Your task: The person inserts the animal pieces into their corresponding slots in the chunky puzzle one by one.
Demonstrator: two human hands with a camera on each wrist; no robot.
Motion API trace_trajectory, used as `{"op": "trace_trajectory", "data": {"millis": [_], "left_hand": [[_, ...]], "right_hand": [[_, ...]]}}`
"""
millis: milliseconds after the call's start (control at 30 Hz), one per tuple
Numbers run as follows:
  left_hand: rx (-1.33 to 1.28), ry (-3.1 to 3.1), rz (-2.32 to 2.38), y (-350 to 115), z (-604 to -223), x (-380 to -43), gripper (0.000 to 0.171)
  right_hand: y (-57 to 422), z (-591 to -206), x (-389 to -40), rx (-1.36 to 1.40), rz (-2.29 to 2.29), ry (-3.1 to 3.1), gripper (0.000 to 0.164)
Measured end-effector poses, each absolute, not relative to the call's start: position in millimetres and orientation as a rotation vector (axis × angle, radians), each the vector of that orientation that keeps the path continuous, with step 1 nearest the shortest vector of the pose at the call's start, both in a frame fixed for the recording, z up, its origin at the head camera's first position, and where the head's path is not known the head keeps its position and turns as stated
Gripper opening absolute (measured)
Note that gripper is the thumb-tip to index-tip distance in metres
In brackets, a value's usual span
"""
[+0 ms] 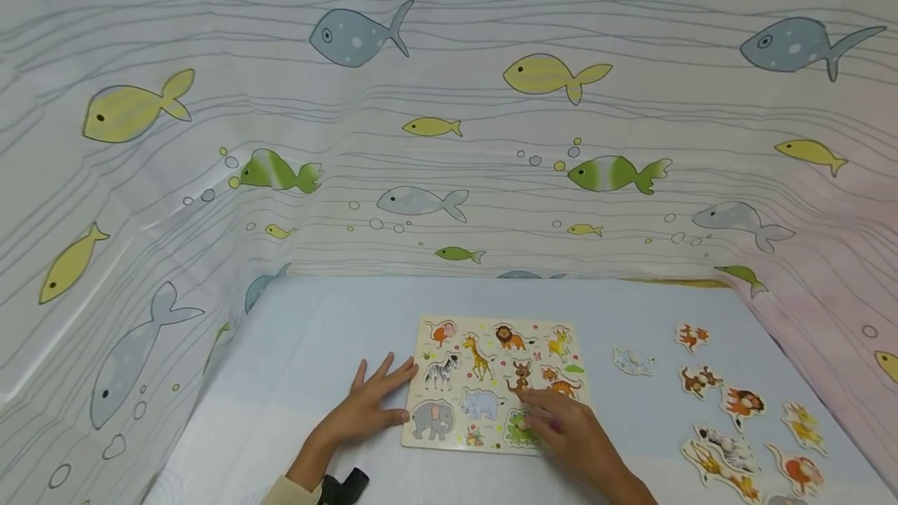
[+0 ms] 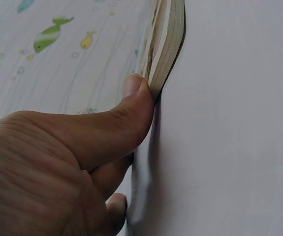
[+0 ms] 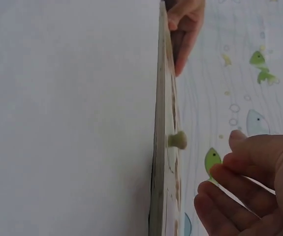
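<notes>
A wooden animal puzzle board [image 1: 470, 321] lies on the table, with printed animals in its outlines. My left hand [image 1: 368, 402] rests at its left edge, fingers spread; the left wrist view shows the thumb [image 2: 136, 98] against the board's edge. Over the lower right of the board is my right hand [image 1: 571, 431], partly covering a green frog [image 1: 515, 429]. From the right wrist view, a small knob [image 3: 178, 140] stands out from the board's face. The right fingers [image 3: 220, 204] are loosely bent beside the knob, apart from it and holding nothing.
Loose animal pieces lie to the right: a rhino [image 1: 634, 361], a tiger [image 1: 692, 337], a kangaroo [image 1: 699, 382], a lion [image 1: 742, 405] and several others. A zebra piece [image 1: 726, 449] overlaps a giraffe piece [image 1: 721, 472]. Fish-patterned sheeting [image 1: 484, 154] surrounds the table.
</notes>
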State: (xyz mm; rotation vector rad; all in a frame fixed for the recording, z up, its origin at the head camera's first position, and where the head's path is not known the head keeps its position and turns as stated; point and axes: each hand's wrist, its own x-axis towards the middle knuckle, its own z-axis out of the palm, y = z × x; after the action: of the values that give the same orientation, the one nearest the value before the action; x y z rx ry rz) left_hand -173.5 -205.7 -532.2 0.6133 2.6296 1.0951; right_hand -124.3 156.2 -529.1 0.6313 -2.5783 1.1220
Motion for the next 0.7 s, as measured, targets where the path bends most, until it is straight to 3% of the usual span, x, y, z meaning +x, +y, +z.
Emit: {"op": "trace_trajectory", "data": {"millis": [700], "left_hand": [[0.641,2.632,1.071,-208.4,-534.2,-173.0,0.076]], "right_hand": [[270.7,-515.2,-154.7,0.096,0.861,-2.557,0.030]]}}
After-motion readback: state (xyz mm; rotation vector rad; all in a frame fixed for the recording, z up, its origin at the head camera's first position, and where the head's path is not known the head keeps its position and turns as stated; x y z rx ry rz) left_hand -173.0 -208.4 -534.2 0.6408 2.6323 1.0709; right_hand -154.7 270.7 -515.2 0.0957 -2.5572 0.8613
